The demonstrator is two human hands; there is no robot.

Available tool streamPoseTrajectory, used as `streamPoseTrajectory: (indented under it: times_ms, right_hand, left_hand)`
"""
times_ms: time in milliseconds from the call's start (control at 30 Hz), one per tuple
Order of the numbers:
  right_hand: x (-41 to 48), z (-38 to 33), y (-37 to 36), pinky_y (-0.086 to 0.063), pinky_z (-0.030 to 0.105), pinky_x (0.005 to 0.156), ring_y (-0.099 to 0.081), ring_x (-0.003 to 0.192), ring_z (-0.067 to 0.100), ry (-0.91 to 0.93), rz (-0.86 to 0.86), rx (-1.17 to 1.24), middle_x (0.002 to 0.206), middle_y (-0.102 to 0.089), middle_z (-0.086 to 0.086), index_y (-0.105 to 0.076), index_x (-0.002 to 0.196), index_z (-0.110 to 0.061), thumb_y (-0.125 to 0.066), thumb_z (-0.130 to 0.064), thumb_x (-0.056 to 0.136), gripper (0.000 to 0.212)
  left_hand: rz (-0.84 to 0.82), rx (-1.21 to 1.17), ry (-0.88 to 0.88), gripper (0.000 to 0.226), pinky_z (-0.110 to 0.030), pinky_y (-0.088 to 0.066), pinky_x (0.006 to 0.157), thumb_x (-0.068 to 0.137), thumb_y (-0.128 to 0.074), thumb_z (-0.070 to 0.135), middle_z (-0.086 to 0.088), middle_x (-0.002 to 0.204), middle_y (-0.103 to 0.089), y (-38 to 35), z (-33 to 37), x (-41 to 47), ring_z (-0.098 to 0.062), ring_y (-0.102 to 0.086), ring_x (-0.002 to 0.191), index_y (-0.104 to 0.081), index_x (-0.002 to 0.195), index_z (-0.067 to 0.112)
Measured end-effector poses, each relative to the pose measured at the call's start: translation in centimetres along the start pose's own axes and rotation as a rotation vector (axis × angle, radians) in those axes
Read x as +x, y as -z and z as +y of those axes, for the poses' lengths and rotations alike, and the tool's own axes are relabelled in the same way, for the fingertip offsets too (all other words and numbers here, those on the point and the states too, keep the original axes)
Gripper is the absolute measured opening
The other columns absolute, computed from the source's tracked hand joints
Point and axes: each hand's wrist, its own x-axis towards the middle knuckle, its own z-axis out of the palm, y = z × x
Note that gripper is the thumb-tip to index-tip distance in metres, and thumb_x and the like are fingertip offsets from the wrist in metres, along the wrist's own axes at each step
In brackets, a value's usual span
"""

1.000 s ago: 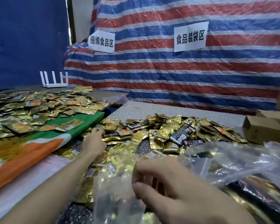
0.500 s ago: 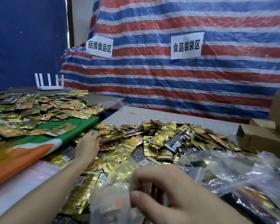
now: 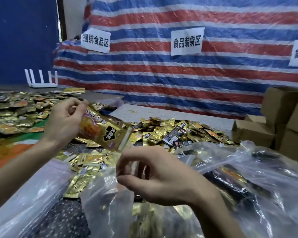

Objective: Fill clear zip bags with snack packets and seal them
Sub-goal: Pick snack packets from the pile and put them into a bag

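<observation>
A person at a packing table (image 3: 155, 112) is lifting 1 gold snack packet (image 3: 108, 134) in the left hand (image 3: 64, 124), pinching its upper end between the thumb and fingertips while the rest is hanging free above the loose heap of packets (image 3: 179, 133). The packet's long axis is running from those fingers at upper left down toward lower right, and its lower end is pointing at the right hand (image 3: 162, 176), just above and to the left of it, apart from it. The right hand, the nearer of the 2 to the opening, is curling its fingers round the rim of a clear zip bag (image 3: 107, 208), apparently holding the mouth open, though the glare on the plastic is hiding the exact lip. The packet is looking flat, glossy and stiff, with orange artwork and a dark emblem on its face. The bag is sagging, crinkled and already showing gold inside. More clear bags (image 3: 248, 177) are lying to the right, with cardboard boxes (image 3: 282, 117) beyond, before a striped tarpaulin (image 3: 179, 74).
</observation>
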Motion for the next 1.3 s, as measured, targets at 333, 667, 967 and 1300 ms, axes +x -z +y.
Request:
streamPoseTrajectory:
  times_ms: [333,667,967,1300]
  right_hand:
    - [-0.1,-0.8,-1.0,-0.056,0.034,0.074,-0.066,0.083,0.006,0.066,-0.028,-0.024,0.095,-0.069,-0.012,-0.073,0.095,-0.022,-0.070,-0.028,0.092,0.007]
    - [-0.8,-1.6,-0.8,-0.051,0.014,0.064,-0.068,0.076,0.005,0.121,-0.036,0.086,0.087,-0.073,-0.006,-0.078,0.088,-0.014,-0.074,-0.016,0.090,0.005]
    - [-1.2,-1.5,-0.8,-0.055,0.019,0.066,-0.068,0.076,0.007,0.146,0.005,0.177,0.084,-0.072,-0.008,-0.079,0.086,-0.017,-0.076,-0.019,0.087,0.004]
    - [-0.4,-1.9,-2.2,-0.055,0.034,0.073,-0.067,0.081,0.013,0.240,0.206,0.200,0.088,-0.069,-0.005,-0.079,0.089,-0.014,-0.076,-0.018,0.088,0.004]
  left_hand:
    - [0.027,0.192,-0.143,0.015,-0.032,-0.052,0.056,0.089,-0.068,0.045,0.019,0.067,-0.069,7.6,11.8,-3.1,0.002,-0.060,0.053,-0.072,0.078,0.036]
    - [0.065,0.417,-0.151,0.034,-0.022,-0.042,0.053,0.090,-0.065,0.048,0.016,0.064,-0.063,8.6,15.5,-4.8,-0.001,-0.063,0.058,-0.062,0.061,0.030]
    - [-0.033,0.526,-0.085,0.031,-0.017,-0.035,0.049,0.092,-0.063,0.042,0.014,0.067,-0.059,6.8,15.4,-6.3,-0.002,-0.055,0.063,-0.062,0.066,0.025]
    - [-0.070,0.662,-0.107,0.035,-0.037,-0.049,0.065,0.095,-0.058,0.044,-0.006,0.074,-0.066,4.4,14.6,-7.1,-0.022,-0.061,0.071,-0.069,0.080,0.014]
